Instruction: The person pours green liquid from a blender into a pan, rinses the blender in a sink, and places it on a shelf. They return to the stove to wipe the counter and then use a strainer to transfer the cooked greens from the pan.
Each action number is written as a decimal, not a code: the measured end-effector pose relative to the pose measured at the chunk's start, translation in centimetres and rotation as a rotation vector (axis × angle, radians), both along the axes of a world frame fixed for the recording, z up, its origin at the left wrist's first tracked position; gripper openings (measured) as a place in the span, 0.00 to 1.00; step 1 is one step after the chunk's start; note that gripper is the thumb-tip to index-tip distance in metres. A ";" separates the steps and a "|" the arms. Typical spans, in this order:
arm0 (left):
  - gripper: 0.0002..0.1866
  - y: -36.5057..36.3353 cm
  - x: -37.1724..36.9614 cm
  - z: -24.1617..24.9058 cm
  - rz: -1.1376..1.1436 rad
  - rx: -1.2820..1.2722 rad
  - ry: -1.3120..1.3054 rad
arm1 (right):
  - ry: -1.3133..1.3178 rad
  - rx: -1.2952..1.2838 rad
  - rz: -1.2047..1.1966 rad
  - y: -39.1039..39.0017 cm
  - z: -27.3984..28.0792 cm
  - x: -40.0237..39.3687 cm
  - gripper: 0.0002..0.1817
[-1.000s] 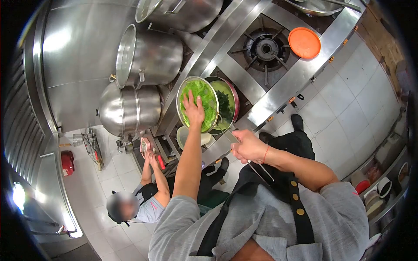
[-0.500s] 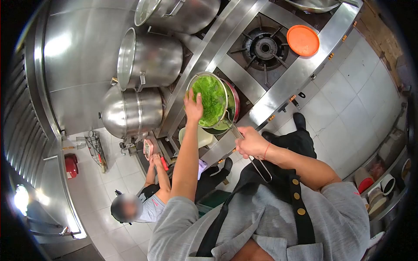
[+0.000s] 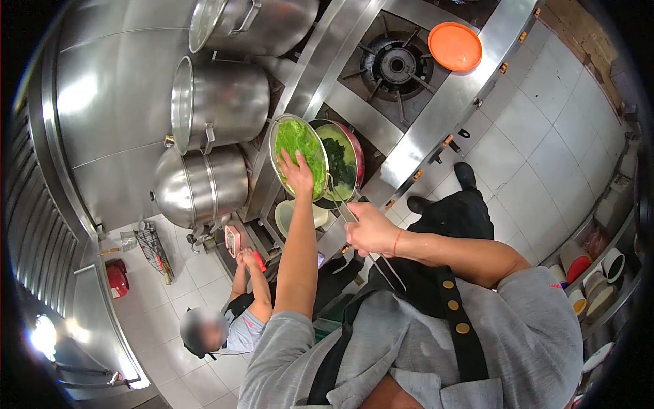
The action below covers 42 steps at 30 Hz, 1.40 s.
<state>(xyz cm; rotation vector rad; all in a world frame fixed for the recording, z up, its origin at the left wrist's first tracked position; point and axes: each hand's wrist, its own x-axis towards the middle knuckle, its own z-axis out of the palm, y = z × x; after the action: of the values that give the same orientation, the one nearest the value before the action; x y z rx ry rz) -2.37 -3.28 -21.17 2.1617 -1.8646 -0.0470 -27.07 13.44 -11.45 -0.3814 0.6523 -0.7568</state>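
A round long-handled strainer point(image 3: 390, 273) holds a heap of bright green leafy vegetables point(image 3: 294, 140). My right hand point(image 3: 371, 230) is wrapped round its handle. My left hand point(image 3: 297, 174) lies with fingers spread against the greens at the strainer's near side. Beside and partly under the strainer is a pot point(image 3: 357, 151) with a red outer wall, set on the stove. Dark green leaves point(image 3: 334, 154) sit in pale greenish liquid inside it. The strainer's tilted bowl hides the pot's left edge.
A bare burner point(image 3: 397, 65) and an orange plate or lid point(image 3: 455, 47) lie beyond the pot. Big steel pots point(image 3: 231, 102) line the left. A pale container point(image 3: 285, 217) is near my left forearm. A co-worker's hands point(image 3: 246, 258) are at lower left, by a pink container point(image 3: 233, 238).
The strainer with the greens has moved left off the pot, both hands moving with it. More of the pot and the dark leaves inside now shows. The view has shifted slightly.
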 end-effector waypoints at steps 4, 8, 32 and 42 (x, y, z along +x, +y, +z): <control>0.33 0.1 -0.4 -0.1 0.016 0.001 0.003 | 0.011 -0.015 0.017 0.0 0.2 -0.4 0.02; 0.34 -0.6 0.1 0.3 0.036 0.151 -0.111 | 0.037 -0.038 0.074 0.0 -1.2 -0.4 0.05; 0.36 1.7 -3.1 0.7 0.097 0.169 0.052 | 0.192 -0.155 -0.001 0.5 -0.5 0.9 0.07; 0.31 -0.3 -3.5 5.6 0.022 0.053 -0.164 | 0.050 -0.100 0.099 0.9 -1.3 -1.1 0.05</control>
<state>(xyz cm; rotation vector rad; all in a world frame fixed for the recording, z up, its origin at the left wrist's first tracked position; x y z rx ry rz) -5.82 -3.54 -15.53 2.2840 -1.9467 0.0891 -28.16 14.33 -12.80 -0.5216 0.6395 -0.6891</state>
